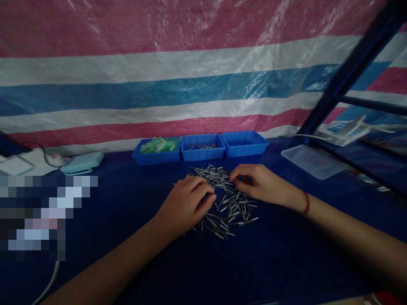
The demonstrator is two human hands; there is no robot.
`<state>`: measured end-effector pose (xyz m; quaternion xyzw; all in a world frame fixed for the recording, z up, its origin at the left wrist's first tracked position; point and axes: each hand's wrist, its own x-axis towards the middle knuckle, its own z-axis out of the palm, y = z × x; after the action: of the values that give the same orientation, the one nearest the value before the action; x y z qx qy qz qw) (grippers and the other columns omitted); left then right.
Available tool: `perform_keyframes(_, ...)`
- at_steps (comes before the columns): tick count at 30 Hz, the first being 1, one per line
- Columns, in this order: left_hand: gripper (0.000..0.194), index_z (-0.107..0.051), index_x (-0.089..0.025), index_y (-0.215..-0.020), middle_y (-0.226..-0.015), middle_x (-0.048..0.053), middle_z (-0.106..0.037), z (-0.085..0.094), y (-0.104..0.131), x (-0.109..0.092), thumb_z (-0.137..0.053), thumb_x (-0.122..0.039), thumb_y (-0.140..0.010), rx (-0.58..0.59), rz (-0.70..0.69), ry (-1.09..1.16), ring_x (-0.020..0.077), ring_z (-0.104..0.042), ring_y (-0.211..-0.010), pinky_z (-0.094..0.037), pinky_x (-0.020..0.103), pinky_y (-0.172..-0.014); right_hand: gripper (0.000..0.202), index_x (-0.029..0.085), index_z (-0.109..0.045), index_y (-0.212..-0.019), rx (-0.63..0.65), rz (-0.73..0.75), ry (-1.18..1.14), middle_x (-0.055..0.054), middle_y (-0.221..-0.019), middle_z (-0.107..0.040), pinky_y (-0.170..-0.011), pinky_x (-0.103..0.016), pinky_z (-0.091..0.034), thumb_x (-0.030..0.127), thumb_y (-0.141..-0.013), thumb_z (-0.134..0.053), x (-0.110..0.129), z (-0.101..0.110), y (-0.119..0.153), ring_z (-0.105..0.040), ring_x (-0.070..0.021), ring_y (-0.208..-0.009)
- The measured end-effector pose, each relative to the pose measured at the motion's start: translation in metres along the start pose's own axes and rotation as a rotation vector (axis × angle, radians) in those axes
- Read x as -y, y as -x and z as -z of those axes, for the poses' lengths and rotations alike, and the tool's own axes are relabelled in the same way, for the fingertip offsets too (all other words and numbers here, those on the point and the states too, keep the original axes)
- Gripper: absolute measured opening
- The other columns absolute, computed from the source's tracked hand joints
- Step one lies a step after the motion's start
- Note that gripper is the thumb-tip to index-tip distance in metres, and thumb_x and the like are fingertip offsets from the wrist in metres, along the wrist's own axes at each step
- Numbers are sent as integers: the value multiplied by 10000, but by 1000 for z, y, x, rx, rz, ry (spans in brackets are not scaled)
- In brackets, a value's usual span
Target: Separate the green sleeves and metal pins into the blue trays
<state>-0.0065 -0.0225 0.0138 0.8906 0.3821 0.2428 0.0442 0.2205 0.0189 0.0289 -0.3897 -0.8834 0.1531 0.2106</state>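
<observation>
A loose pile of silvery blind rivets lies on the dark blue tabletop. Over its left side rests my left hand, back up, its fingers curled and the thumb tip close to the index finger. At the upper right edge of the pile is my right hand, its thumb and fingers bent together in a pinch among the rivets. Whatever either hand grips is too small or hidden to make out. A dark red band circles the right wrist.
Behind the pile stand three blue bins: the left bin with green-tinted plastic bags, the middle bin with some rivets, and the right bin. A translucent lid lies right. A light blue case and a cable are left.
</observation>
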Motion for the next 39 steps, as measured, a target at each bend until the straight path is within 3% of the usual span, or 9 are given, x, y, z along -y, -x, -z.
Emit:
perform_keyframes(4,134,-577,-188,-961,-980,42,-593,-3,0,-2,-479,-247,-892,19,4,2,204,-528,-930,-414,388,-816,116,170,-620,-765,95,-27,104,-23,-772,-607,-628,-271,-409,153,-766,-506,4,-3,5,-562,-126,-671)
perform_keyframes(13,124,-588,-186,-955,-961,36,-602,-7,0,-4,-496,-206,-874,32,-4,5,201,-527,-926,-418,378,-803,109,178,-621,-743,133,-112,155,-22,-781,-569,-595,-281,-389,175,-776,-517,10,-7,4,-549,-125,-646)
perform_keyframes(20,155,-584,-185,-1004,-976,43,-609,-5,-1,-6,-492,-210,-881,-1,13,8,206,-532,-945,-428,384,-816,165,165,-615,-803,70,-79,148,-35,-790,-548,-601,-279,-399,184,-846,-456,15,-8,9,-538,-121,-644)
perform_keyframes(31,134,-602,-189,-959,-932,34,-622,-7,-2,-6,-501,-199,-871,-20,40,6,204,-546,-921,-427,395,-823,163,166,-646,-778,98,-107,214,-33,-768,-569,-584,-272,-371,147,-830,-493,15,-11,8,-549,-128,-651)
perform_keyframes(34,142,-591,-193,-983,-953,35,-615,-7,-1,-7,-500,-196,-874,-43,57,31,199,-551,-918,-425,397,-837,163,157,-622,-785,41,-103,120,-36,-782,-557,-604,-284,-383,163,-853,-473,16,-12,9,-530,-126,-653)
perform_keyframes(39,174,-565,-196,-1029,-963,34,-585,-4,-1,-15,-553,-241,-862,-161,110,205,159,-567,-865,-462,313,-771,151,165,-599,-795,-91,-146,-380,-4,-719,-536,-551,-248,-383,266,-859,-505,31,-17,12,-473,-101,-613)
